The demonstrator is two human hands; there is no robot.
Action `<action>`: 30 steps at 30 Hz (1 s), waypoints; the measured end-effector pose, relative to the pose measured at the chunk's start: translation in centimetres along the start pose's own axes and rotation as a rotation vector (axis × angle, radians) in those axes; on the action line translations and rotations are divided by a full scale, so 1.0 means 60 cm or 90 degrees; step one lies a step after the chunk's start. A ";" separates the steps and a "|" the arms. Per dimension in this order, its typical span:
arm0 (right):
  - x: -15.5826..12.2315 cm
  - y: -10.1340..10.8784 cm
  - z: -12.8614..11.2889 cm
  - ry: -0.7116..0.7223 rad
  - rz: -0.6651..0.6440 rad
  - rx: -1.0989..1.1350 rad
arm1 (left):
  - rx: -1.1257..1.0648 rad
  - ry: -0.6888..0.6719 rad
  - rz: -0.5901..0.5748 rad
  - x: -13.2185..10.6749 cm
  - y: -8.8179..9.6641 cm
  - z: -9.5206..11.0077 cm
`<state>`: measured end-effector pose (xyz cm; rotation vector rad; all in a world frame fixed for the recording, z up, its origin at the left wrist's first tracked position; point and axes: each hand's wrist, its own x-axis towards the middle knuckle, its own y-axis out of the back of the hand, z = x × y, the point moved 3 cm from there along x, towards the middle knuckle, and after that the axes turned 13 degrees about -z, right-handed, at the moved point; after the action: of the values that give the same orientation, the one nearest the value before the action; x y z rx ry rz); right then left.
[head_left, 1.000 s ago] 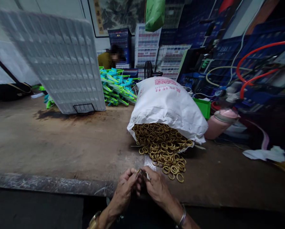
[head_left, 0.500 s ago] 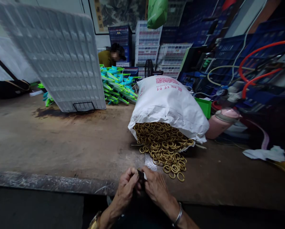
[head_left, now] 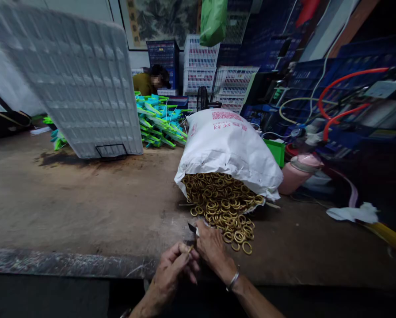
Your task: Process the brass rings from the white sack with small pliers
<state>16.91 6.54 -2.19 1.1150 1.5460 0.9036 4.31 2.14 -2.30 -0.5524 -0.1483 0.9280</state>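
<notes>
Close to the table's front edge, my left hand [head_left: 174, 265] pinches a brass ring [head_left: 190, 249] between thumb and fingertips; most of the ring is hidden. Just right of it and slightly farther forward, my right hand [head_left: 214, 248] is closed on a small knife [head_left: 192, 228]. Its dark, pointed blade sticks out to the left, and a bit of white shows at the grip. Beyond my right hand, loose brass rings [head_left: 237, 236] spill in a heap from the mouth of a white woven sack [head_left: 226, 141] lying on its side.
A ribbed white panel [head_left: 95, 88] stands upright on the wooden table [head_left: 118, 203] at the left. Behind it lie green and blue plastic pieces [head_left: 158, 123], with a person [head_left: 143, 83] beyond. A pink bottle [head_left: 299, 172], red hose [head_left: 327, 90] and white cloth [head_left: 353, 213] are at the right.
My hands have come apart. The right hand with the knife has moved forward towards the rings, while the left has drawn back slightly, its ring now showing. The view has shifted a little.
</notes>
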 end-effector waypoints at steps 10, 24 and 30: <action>0.052 0.028 -0.001 -0.113 0.047 -0.074 | -0.275 0.036 0.089 -0.001 0.041 -0.011; 0.042 -0.001 0.015 -0.059 0.072 -0.068 | -0.334 0.084 0.116 0.014 0.049 -0.006; 0.025 -0.003 0.010 0.077 0.039 0.017 | -0.136 0.052 0.155 0.020 0.049 -0.004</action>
<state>17.33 7.90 -2.93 1.1509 1.6346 1.0106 3.01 4.38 -4.16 -0.8176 -0.1082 1.1322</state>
